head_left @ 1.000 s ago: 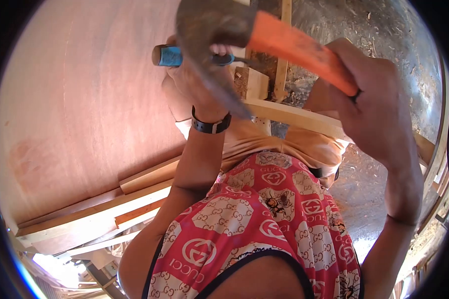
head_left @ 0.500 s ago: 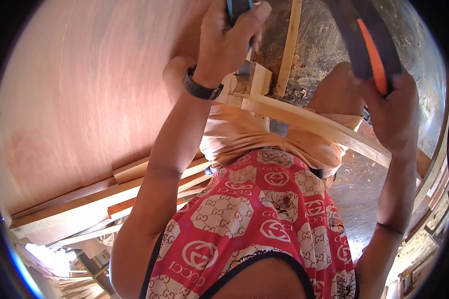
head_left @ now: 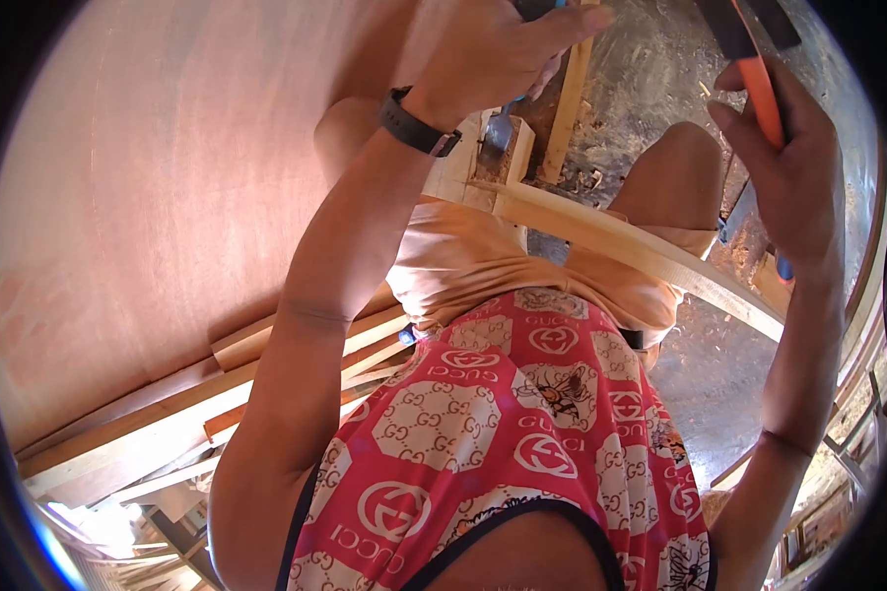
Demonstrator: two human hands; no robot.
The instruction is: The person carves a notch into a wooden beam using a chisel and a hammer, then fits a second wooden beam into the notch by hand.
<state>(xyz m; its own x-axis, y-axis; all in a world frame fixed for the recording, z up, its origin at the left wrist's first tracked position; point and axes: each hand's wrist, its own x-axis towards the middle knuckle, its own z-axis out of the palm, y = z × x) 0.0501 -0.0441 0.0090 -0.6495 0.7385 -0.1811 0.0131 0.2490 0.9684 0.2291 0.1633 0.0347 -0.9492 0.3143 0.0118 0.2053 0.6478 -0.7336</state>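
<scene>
At the top of the view my left hand point(head_left: 503, 49), with a black watch on its wrist, is closed around the blue-and-black handle of a chisel. The metal blade of the chisel point(head_left: 498, 133) points down beside the pale end of a wood piece point(head_left: 515, 150) between my knees. To the right, my right hand point(head_left: 793, 167) is raised and wrapped around a tool with a black-and-orange handle point(head_left: 761, 94); the tool's far end is cut off by the top edge. A long pale wooden strip point(head_left: 621, 241) crosses over my lap, below both hands.
A large reddish wood panel point(head_left: 177, 197) stands along my left. Stacked boards point(head_left: 158, 414) lie at its lower edge. Another narrow strip point(head_left: 567, 113) lies on the dark, chip-strewn floor point(head_left: 650, 79). A blue-ended object point(head_left: 785, 268) shows near my right forearm.
My left hand has moved right and slightly up, and more of the chisel blade shows. My right hand has shifted right and up, tipping the black-and-orange tool.
</scene>
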